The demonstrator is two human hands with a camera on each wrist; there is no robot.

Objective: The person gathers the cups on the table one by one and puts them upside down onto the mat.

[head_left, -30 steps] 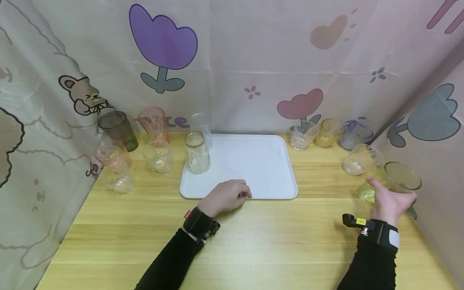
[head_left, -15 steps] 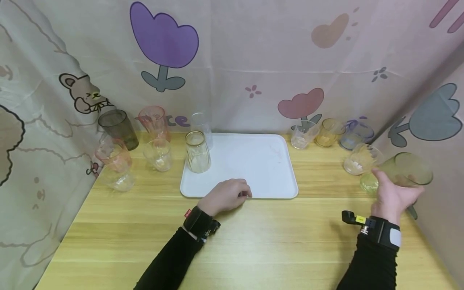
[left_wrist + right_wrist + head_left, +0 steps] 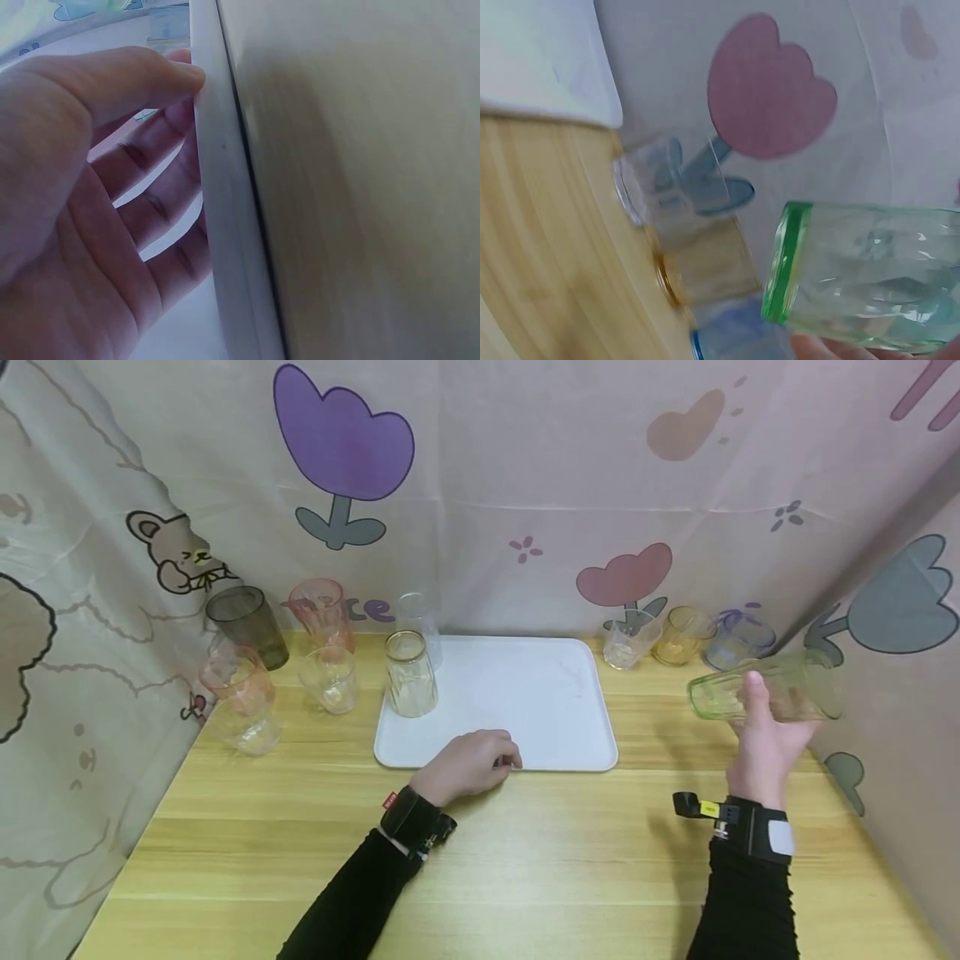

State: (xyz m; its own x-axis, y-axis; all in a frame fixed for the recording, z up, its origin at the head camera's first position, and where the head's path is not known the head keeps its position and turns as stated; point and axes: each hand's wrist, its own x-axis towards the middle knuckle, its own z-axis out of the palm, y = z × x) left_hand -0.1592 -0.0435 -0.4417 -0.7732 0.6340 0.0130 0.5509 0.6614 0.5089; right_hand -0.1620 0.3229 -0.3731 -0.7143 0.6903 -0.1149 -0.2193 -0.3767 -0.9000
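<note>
White tray [image 3: 540, 693]: landmark, centred on the wooden worktop [image 3: 525, 860]. Right hand [image 3: 765, 747]: right of the tray, raised above the worktop, fingers wrapped round a green glass [image 3: 765, 696] held on its side, base toward the tray. Left hand [image 3: 468, 766]: at the tray's near edge, fingers loosely curled over the rim, holding nothing. Gold-rimmed glass [image 3: 409, 674]: upright in the tray's far left corner.

1. Right hand [image 3: 870, 351]: cut off at right wrist view's bottom edge, only fingertips showing.
2. Green glass [image 3: 870, 274]: cropped at right edge.
3. Left wrist view: blurred wooden table [image 3: 375, 187].
</note>
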